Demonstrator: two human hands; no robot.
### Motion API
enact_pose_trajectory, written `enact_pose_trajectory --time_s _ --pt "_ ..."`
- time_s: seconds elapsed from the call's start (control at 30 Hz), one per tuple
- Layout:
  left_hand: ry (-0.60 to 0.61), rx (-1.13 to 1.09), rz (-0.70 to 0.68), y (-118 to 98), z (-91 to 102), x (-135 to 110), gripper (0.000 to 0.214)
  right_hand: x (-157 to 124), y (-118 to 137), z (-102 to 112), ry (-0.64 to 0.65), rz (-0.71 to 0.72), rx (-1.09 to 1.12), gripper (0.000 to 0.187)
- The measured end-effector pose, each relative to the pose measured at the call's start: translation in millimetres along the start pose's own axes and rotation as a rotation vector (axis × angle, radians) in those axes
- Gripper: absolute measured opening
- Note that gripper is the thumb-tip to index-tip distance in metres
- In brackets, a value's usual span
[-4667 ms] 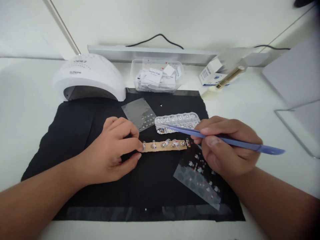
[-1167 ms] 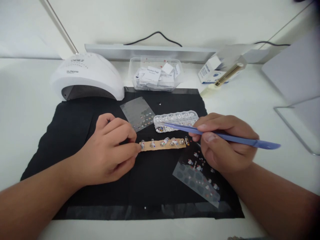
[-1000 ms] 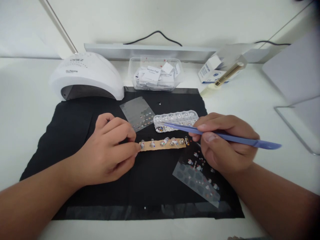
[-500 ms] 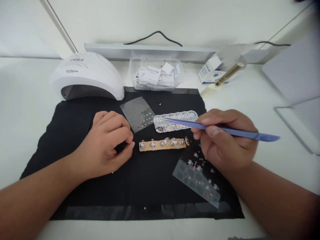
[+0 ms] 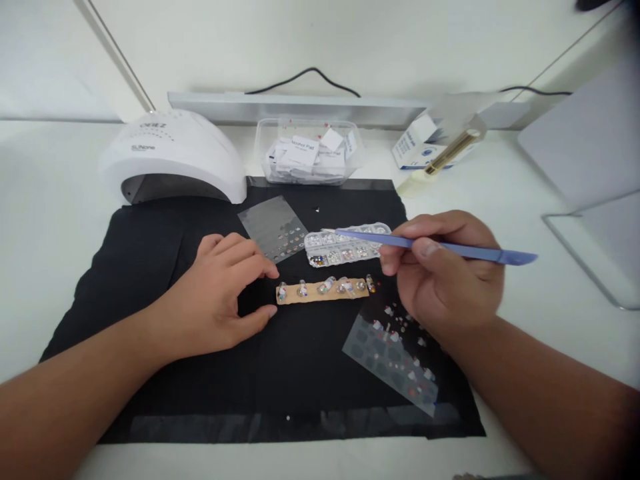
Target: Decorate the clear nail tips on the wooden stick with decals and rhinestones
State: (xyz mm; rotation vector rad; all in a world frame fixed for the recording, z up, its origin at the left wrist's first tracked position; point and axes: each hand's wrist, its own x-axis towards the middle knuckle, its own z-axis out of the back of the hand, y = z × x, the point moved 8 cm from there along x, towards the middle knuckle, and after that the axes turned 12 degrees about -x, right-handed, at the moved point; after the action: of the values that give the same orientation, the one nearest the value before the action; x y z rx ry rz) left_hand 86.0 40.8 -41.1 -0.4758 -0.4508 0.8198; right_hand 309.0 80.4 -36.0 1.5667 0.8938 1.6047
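My right hand [image 5: 445, 267] grips purple tweezers [image 5: 450, 251], whose tips reach over the clear compartment case of rhinestones [image 5: 345, 244]. Whether the tips pinch anything is too small to tell. My left hand [image 5: 225, 293] rests on the black mat with thumb and forefinger apart, close to the left end of a tan strip [image 5: 315, 293]. Along that strip sit several decorated press-on nails [image 5: 327, 285], with charms and shiny stones on them. A clear sticker sheet [image 5: 390, 360] with small character stickers lies below my right hand. Another sticker sheet [image 5: 274, 227] lies behind my left hand.
A white nail lamp [image 5: 175, 157] stands at the back left of the black mat [image 5: 240, 393]. Behind the mat are a clear tub of alcohol pads [image 5: 307, 153], a small box [image 5: 417, 140] and a bottle with a gold cap [image 5: 440, 160]. A metal-framed stand [image 5: 590, 260] is at right.
My left thumb and forefinger have spread apart and come nearer the strip's left end. The tweezers stay over the rhinestone case, their tips shifted slightly. The view has moved a little.
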Motion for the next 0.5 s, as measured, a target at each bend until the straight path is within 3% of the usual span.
enact_pose_trajectory --time_s 0.3,0.5 --pt "0.062 0.016 0.043 3.5 -6.8 2.5 0.020 -2.0 -5.4 0.9 -0.038 -0.126 0.018 0.005" --pt "0.062 0.013 0.035 5.4 -10.1 4.5 0.014 -3.5 -7.7 -0.4 0.002 -0.143 0.014 0.003"
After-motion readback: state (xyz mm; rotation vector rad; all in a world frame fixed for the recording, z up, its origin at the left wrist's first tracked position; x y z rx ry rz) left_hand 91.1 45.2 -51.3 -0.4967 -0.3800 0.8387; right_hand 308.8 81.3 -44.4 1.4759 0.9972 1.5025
